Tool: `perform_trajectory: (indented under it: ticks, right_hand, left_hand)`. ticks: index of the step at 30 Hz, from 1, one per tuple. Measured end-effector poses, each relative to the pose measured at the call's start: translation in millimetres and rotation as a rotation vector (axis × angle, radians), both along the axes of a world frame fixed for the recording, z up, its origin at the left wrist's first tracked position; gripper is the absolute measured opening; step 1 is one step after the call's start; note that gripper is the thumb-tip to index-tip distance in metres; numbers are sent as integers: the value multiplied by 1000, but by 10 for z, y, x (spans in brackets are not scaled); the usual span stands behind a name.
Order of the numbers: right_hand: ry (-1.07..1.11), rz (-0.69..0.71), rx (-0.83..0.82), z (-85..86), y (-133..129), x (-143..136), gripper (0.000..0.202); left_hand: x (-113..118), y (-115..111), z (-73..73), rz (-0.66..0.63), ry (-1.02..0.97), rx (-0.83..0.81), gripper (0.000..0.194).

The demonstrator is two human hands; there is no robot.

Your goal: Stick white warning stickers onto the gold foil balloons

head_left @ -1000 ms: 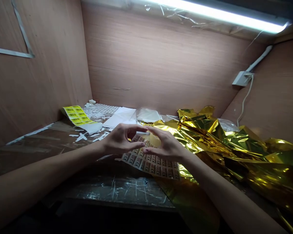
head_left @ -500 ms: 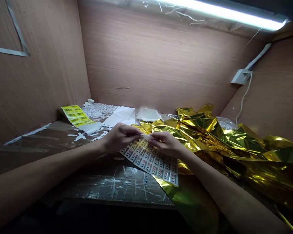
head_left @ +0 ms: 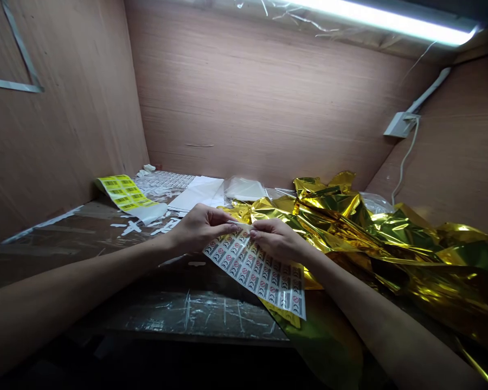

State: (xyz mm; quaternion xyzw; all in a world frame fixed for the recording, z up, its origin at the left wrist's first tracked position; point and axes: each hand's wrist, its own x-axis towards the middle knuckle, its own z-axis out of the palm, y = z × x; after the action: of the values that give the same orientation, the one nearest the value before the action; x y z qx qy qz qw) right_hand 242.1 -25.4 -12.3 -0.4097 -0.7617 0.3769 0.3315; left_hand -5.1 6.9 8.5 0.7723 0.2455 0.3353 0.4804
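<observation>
A sheet of stickers (head_left: pixel 260 271), printed in rows with CE marks and red warning symbols, hangs tilted between my hands over the table's front part. My left hand (head_left: pixel 205 227) pinches its upper edge between thumb and fingers. Close beside it, my right hand (head_left: pixel 274 238) pinches the same edge, thumb against fingers. A small pale strip shows between the fingertips; whether it is the sheet's curled edge I cannot tell. Under and behind the sheet lies crumpled gold foil (head_left: pixel 350 227), part of it draping over the table edge.
On the left lies a curling sheet of yellow labels (head_left: pixel 130 194), near white paper scraps (head_left: pixel 130 227). White paper (head_left: pixel 201 192) and a clear plastic packet (head_left: pixel 246 189) lie at the back. A socket box (head_left: pixel 401 124) with a cable is on the right wall.
The sticker sheet's lower corner has swung slightly down and right, and yellow foil shows beneath it. Both hands keep their pinch, with fingers shifted only slightly.
</observation>
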Motion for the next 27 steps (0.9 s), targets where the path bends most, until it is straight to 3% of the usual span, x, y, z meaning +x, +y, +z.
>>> perform_trajectory:
  ticks: [6,11,21,27]
  right_hand:
    - [-169,-45,300,179,-74,-68,23]
    - [-138,-92,444,231,-127,-165,17]
    - [-118,-104,474,174,-156,-267,11]
    - [-127,-110,476,200,-172,-264,7]
  left_hand:
    - [-9,-19,17,44,55,74,38]
    - [-8,-37,-4,73,109,184,42]
    - [-18,-20,-55,88,179,292,45]
    - [-3,-26,-32,4,216,234,34]
